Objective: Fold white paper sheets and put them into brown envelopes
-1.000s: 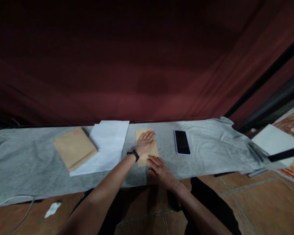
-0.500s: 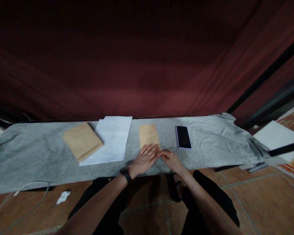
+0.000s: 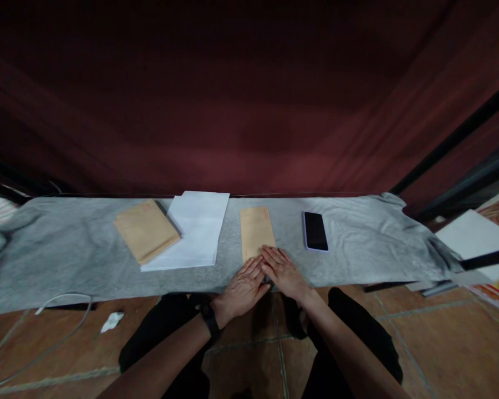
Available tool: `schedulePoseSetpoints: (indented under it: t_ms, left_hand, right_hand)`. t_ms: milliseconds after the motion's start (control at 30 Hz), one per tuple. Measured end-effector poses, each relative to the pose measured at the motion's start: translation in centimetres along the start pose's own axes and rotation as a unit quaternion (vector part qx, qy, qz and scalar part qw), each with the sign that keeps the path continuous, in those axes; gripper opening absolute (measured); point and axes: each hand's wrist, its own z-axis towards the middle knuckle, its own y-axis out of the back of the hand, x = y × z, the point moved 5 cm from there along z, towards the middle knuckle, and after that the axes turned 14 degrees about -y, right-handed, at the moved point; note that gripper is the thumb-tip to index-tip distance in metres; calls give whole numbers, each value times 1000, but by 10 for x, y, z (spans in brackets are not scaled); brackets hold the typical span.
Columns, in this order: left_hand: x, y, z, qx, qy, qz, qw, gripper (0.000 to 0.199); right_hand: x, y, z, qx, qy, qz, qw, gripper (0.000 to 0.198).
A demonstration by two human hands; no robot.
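Observation:
A tan paper envelope (image 3: pixel 256 227) with small red print at its top lies upright on the grey cloth in front of me. My left hand (image 3: pixel 242 285), with a dark watch on its wrist, rests flat with fingers stretched over the envelope's lower left end. Flat across the lower right end is my right hand (image 3: pixel 283 271), its fingers extended and their tips close to those of the left. Both hands cover the envelope's near edge. To the left, a stack of tan envelopes (image 3: pixel 147 230) partly overlaps a pile of white paper sheets (image 3: pixel 203 227).
A phone (image 3: pixel 316 231) in a light purple case lies to the right of the envelope. Grey cloth (image 3: pixel 366 244) covers the long narrow bench. A white cable (image 3: pixel 66 295) hangs at the front left, and a crumpled tissue (image 3: pixel 112 321) lies on the tiled floor.
My right hand has gone from bent fingers at the envelope's lower right corner to lying flat on it. My left hand has slid slightly down toward me. The view has shifted a little.

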Motion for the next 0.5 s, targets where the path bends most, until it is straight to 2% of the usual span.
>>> schedulePoseSetpoints:
  t_ms: [200, 500]
  left_hand:
    - [3, -3, -8, -10, 7, 7, 1000, 61]
    - [8, 2, -32, -24, 48, 45, 998, 64]
  right_hand:
    - [-20, -3, 6, -29, -51, -69, 996, 56]
    - [-38, 0, 12, -50, -103, -77, 990, 56]
